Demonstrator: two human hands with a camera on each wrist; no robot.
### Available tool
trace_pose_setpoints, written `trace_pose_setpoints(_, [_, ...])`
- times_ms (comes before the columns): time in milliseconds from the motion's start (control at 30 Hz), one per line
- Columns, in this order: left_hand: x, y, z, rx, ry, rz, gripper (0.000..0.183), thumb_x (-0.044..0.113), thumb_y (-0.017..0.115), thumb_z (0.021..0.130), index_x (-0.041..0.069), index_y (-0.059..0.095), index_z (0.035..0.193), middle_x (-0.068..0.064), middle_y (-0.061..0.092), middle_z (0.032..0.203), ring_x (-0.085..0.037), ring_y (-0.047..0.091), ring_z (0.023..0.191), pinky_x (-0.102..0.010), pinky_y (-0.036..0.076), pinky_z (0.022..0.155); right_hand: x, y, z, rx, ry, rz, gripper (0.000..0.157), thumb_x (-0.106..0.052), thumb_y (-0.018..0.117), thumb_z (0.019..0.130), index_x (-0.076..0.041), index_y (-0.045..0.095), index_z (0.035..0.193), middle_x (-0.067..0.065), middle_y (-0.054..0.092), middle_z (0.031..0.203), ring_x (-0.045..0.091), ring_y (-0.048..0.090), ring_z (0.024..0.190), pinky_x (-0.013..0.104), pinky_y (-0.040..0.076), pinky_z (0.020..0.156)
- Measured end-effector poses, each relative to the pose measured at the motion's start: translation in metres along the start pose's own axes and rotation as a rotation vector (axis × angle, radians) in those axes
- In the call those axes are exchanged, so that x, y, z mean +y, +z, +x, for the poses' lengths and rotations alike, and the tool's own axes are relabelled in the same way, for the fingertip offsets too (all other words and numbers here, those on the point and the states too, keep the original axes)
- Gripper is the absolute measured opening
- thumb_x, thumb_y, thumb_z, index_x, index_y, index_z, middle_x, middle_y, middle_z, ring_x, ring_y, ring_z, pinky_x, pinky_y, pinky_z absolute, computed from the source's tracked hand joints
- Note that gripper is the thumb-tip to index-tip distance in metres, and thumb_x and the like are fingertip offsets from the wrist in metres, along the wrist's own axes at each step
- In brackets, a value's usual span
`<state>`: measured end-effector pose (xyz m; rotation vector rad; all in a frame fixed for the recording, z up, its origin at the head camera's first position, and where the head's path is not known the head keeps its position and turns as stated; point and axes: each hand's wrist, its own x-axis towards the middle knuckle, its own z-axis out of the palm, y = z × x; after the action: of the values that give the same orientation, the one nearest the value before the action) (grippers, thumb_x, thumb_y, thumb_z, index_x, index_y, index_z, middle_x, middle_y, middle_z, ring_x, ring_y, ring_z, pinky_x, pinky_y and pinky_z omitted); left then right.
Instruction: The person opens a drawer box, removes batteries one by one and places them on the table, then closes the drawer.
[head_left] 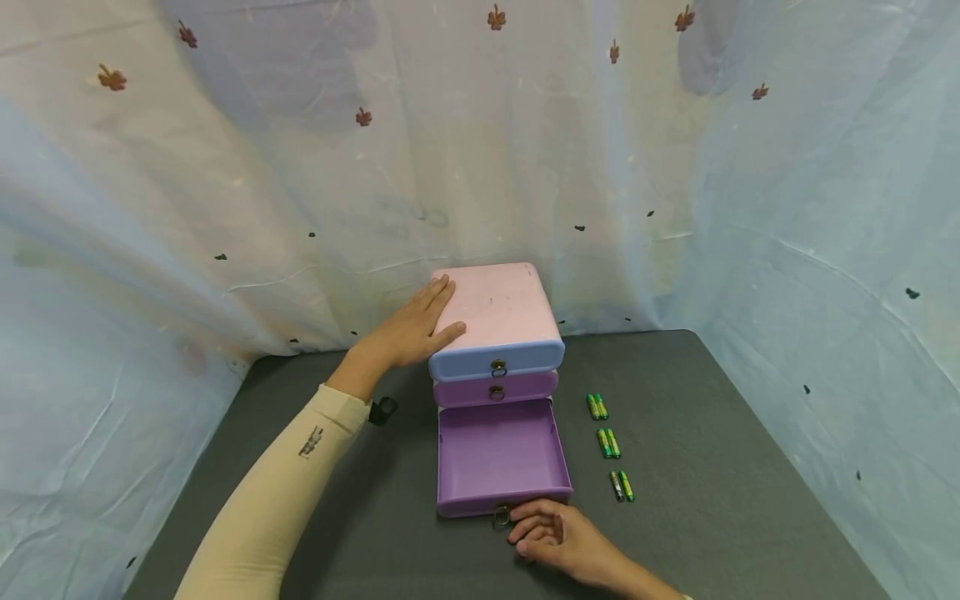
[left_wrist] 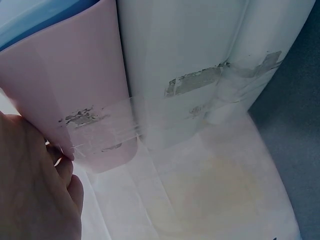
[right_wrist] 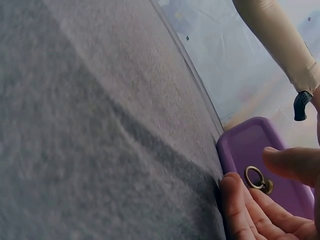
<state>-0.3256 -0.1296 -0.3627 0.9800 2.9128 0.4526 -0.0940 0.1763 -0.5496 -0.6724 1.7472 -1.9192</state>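
Note:
A small drawer cabinet [head_left: 495,300] with a pink top stands at the back of the table. Its bottom purple drawer [head_left: 504,450] is pulled out and holds nothing visible. My left hand [head_left: 411,329] rests on the cabinet's top left edge, fingers spread. In the left wrist view, that hand [left_wrist: 40,175] lies against the pink casing [left_wrist: 75,90]. Just in front of the drawer, my right hand [head_left: 558,537] is beside the ring pull [head_left: 501,517]. The right wrist view has thumb and fingers apart around the brass ring [right_wrist: 254,177], not pinching it.
Green batteries lie in three pairs right of the cabinet: a far pair [head_left: 597,407], a middle pair [head_left: 609,443] and a near pair [head_left: 622,486]. A blue drawer [head_left: 465,364] and another purple drawer [head_left: 461,392] sit above. Patterned sheeting [head_left: 465,167] surrounds the grey table [head_left: 712,467].

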Motion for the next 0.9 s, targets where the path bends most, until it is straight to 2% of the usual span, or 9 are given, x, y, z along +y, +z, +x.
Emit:
trace_pose_setpoints(167, [-0.001,0.001,0.001,0.000,-0.006,0.002,0.089,0.063,0.035,0.112,0.011,-0.003,0.173,-0.007,-0.008,0.181,-0.022,-0.007,0.167,-0.043,0.002,0.136,0.001,0.002,0.001,-0.008,-0.015,0.053,0.042,0.002,0.058,0.107,0.026,0.046,0.140,0.050,0.060,0.121,0.011,0.074,0.100,0.031,0.065,0.086])
trace_pose_setpoints(467, [-0.002,0.002,0.000,-0.003,-0.008,-0.003,0.089,0.063,0.035,0.113,0.011,-0.003,0.173,-0.007,-0.008,0.181,-0.023,-0.007,0.167,-0.044,0.002,0.136,-0.001,0.008,0.004,0.007,0.025,0.169,0.042,0.002,0.055,0.110,0.031,0.043,0.137,0.053,0.059,0.120,0.015,0.077,0.098,0.034,0.065,0.088])
trace_pose_setpoints(600, [-0.002,0.002,0.000,-0.004,-0.005,-0.005,0.089,0.065,0.033,0.112,0.011,-0.003,0.173,-0.007,-0.009,0.181,-0.022,-0.007,0.167,-0.044,0.002,0.136,-0.003,0.012,0.004,0.037,0.074,0.244,0.042,0.000,0.056,0.110,0.030,0.043,0.137,0.040,0.068,0.119,0.018,0.078,0.099,0.038,0.065,0.091])
trace_pose_setpoints(733, [-0.002,0.001,-0.001,0.000,0.001,-0.015,0.090,0.065,0.034,0.112,0.010,-0.002,0.173,-0.009,-0.008,0.181,-0.025,-0.007,0.167,-0.045,0.002,0.136,-0.005,0.016,0.005,0.093,0.150,0.296,0.038,-0.003,0.059,0.109,0.023,0.051,0.135,0.023,0.075,0.114,0.019,0.078,0.097,0.040,0.065,0.091])
trace_pose_setpoints(900, [-0.001,0.001,0.000,-0.001,-0.007,-0.014,0.088,0.062,0.035,0.113,0.011,-0.003,0.173,-0.007,-0.008,0.181,-0.023,-0.007,0.167,-0.043,0.002,0.136,-0.003,0.022,0.009,0.193,0.217,0.313,0.028,-0.005,0.064,0.108,0.015,0.060,0.127,0.016,0.077,0.103,0.019,0.079,0.089,0.040,0.067,0.085])
